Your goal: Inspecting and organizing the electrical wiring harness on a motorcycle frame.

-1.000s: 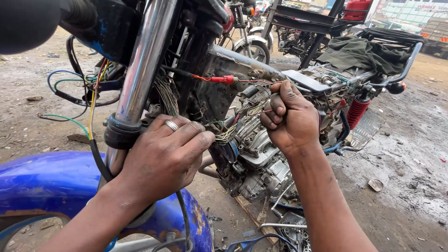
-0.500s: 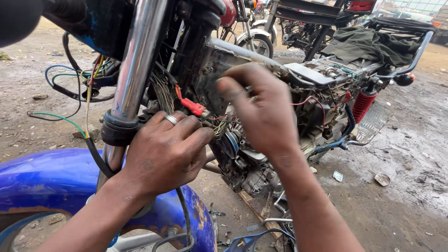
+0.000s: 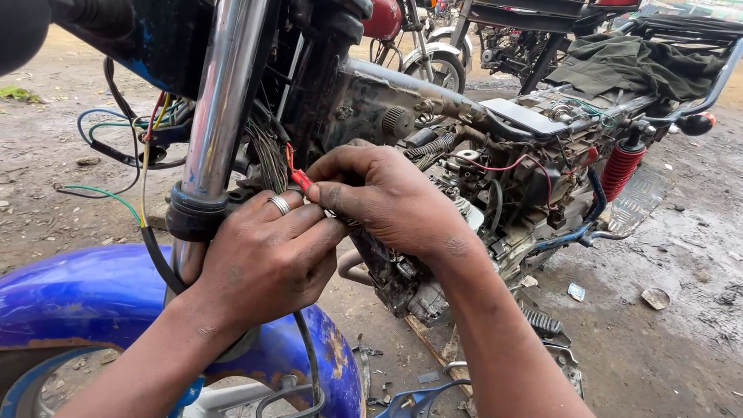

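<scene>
A stripped motorcycle stands in front of me, its chrome fork tube (image 3: 224,108) at the left and bare frame (image 3: 402,89) running right. My left hand (image 3: 267,259), a ring on one finger, is closed around a bundle of wires beside the fork. Right against it, my right hand (image 3: 387,197) pinches a red wire connector (image 3: 300,179) between thumb and fingers. Thin grey wires (image 3: 267,155) fan up behind the hands. The engine (image 3: 495,201) shows behind my right wrist.
A blue front fender (image 3: 93,298) fills the lower left. Loose green, blue and yellow wires (image 3: 116,131) hang at the left. A red rear shock (image 3: 619,170) and dark cloth (image 3: 635,62) sit at the right. Other motorcycles (image 3: 433,54) are parked behind. The ground is muddy with debris.
My right hand has moved left from the engine area to the wire bundle and now pinches the red connector beside my left hand. The left hand stayed on the wires.
</scene>
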